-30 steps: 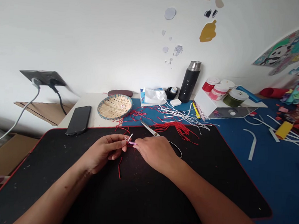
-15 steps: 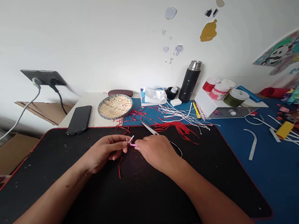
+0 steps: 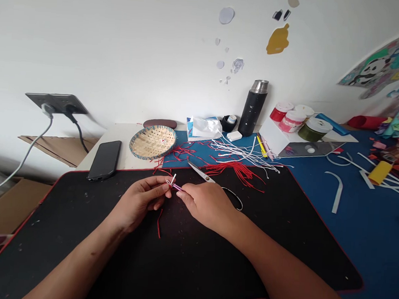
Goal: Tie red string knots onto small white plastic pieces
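Over the black mat, my left hand pinches a short white cord, whose loop and end stick up from the fingertips. Some red shows at the pinch, too small to make out. Closed beside it, my right hand grips a slim pink tool with what look like two thin prongs. The tool's tip meets the cord at my left fingertips, and its rear end is hidden in my palm. Scissors lie just beyond my right hand, their handles partly covered. A red cord piece rests below my left hand.
Behind the mat lie red cords and white cords. A woven basket and a phone are at the left. A black flask and paint jars stand at the back right.
Both hands have risen slightly. The pink tool has turned at the cord, and its two thin prongs now show more plainly. The view has shifted a little.
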`<state>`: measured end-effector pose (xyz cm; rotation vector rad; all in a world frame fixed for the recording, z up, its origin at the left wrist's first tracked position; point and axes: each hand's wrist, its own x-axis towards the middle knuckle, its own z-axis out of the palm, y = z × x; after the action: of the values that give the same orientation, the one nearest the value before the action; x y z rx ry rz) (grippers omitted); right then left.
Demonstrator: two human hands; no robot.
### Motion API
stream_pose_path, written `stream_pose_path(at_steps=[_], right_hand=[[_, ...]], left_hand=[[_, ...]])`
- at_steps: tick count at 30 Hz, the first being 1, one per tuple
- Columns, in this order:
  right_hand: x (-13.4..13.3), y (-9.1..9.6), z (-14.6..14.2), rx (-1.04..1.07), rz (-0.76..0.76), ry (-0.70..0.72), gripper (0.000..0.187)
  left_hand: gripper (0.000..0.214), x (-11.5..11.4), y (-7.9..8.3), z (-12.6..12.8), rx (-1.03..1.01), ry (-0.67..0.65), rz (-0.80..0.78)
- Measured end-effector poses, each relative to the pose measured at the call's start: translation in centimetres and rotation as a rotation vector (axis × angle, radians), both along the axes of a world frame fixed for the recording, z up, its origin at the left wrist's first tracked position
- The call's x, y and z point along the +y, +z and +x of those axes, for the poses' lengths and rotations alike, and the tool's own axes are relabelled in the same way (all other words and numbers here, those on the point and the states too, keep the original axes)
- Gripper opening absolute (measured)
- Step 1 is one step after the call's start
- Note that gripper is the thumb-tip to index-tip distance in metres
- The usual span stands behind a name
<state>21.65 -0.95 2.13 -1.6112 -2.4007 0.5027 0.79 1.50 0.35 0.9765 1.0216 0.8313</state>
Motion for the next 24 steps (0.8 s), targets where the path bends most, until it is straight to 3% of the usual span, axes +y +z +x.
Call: stream_pose_path(at_steps=[4, 9, 13, 19, 24], right_hand=[[-0.2, 0.0, -0.4, 0.187, -0.110, -0.050, 0.036], [-0.3, -0.8, -0.9, 0.528, -0.403, -0.061, 0.034], [-0.3, -1.7, -1.4, 0.705, -0.548, -0.107, 0.032], [-0.3, -2.6, -2.0, 0.896, -0.659, -0.144, 0.032], [-0.3, -2.4, -1.8, 0.936, -0.629, -0.139, 0.032]], left_hand=[[0.037, -0.4, -0.5, 0.6, -0.009, 0.060, 0.042], [0.037, -0.8, -1.0, 1.1, -0.012, 0.099, 0.083], [0.036, -0.9, -1.5, 1.3, 0.020, 0.116, 0.131], [0.037, -1.0, -1.8, 1.5, -0.005, 0.147, 0.139], [0.037, -1.1, -1.1, 1.2, -0.015, 0.132, 0.145]])
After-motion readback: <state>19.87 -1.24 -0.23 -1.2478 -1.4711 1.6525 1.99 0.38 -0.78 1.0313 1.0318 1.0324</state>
